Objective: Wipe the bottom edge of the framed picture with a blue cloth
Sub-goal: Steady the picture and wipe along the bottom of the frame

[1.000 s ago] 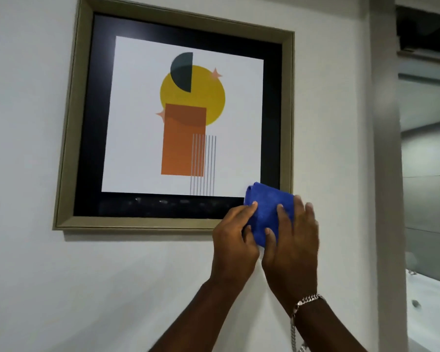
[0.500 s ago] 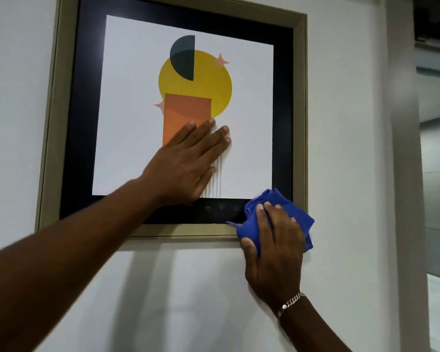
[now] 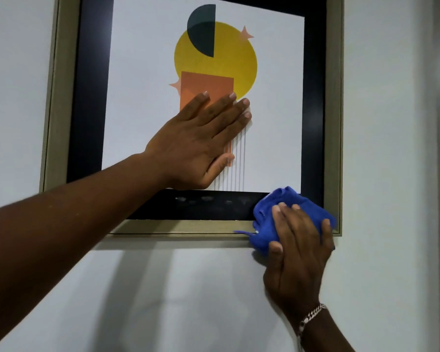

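Since a second ago the left hand [image 3: 196,141] has left the cloth and now lies flat on the glass of the framed picture [image 3: 315,123], while the camera has come closer, so the frame fills more of the view and its top is cut off. That left hand's grip is fully spread, fingers straight and pointing toward 2 o'clock, palm pressed on the print over the orange rectangle [image 3: 206,85] and holding nothing. Its forearm enters from 8 o'clock across the frame's lower left corner. Along the black mat at 6 o'clock of the print sit a few pale smudges [image 3: 206,198]. At 5 o'clock of the frame, the blue cloth [image 3: 264,224] is bunched against the bottom edge [image 3: 175,227] near the lower right corner, covering the gold moulding there and overlapping the mat above and the white wall [image 3: 163,288] below. The right hand [image 3: 297,250] covers the cloth, fingers curled over its top and thumb tucked at its left side, its grip closed on the fabric and pressing it to the frame. A silver bracelet [image 3: 311,317] circles the right wrist at 6 o'clock of that hand
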`<state>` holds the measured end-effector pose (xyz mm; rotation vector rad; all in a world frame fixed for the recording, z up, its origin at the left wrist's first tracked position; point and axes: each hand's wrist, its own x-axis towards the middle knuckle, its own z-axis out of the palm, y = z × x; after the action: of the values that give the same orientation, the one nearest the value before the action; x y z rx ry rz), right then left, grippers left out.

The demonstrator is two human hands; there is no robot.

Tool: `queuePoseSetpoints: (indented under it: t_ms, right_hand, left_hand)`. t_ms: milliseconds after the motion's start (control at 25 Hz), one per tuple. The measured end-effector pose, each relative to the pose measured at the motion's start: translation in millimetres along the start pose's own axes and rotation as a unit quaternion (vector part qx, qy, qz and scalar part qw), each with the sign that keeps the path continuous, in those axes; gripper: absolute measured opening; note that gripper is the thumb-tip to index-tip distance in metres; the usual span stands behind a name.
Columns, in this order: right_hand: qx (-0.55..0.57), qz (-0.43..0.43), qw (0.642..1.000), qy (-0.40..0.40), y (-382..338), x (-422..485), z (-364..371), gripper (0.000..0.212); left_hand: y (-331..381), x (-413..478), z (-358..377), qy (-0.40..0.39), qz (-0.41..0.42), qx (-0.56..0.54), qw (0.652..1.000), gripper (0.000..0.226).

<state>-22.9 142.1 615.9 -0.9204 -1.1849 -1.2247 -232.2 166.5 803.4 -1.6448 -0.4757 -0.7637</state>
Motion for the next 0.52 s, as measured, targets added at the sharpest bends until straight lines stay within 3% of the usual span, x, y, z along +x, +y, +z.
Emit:
queuePoseSetpoints:
  t_ms: [120,240,400,520]
  right_hand:
    - [-0.016,0.053,0.998,0.041,-8.2,4.1,7.5,0.045]
    - [-0.013,0.032,0.999,0.030,-14.6,-1.0,6.6,0.041]
    - [-0.011,0.132,0.988,0.076,-31.6,12.1,17.0,0.037]
    - [-0.011,0.073,0.996,0.053,-35.1,1.5,17.5,0.039]
  left_hand:
    - [1.6,-1.6,4.1,0.006,0.006,0.002,1.000,0.067]
    - [-5.2,-0.6,1.9,0.006,0.032,-0.005,0.999,0.069]
    - [-21.9,1.4,1.0,0.001,0.092,0.008,0.996,0.073]
    - [-19.5,-0.6,5.0,0.011,0.087,0.017,0.996,0.073]
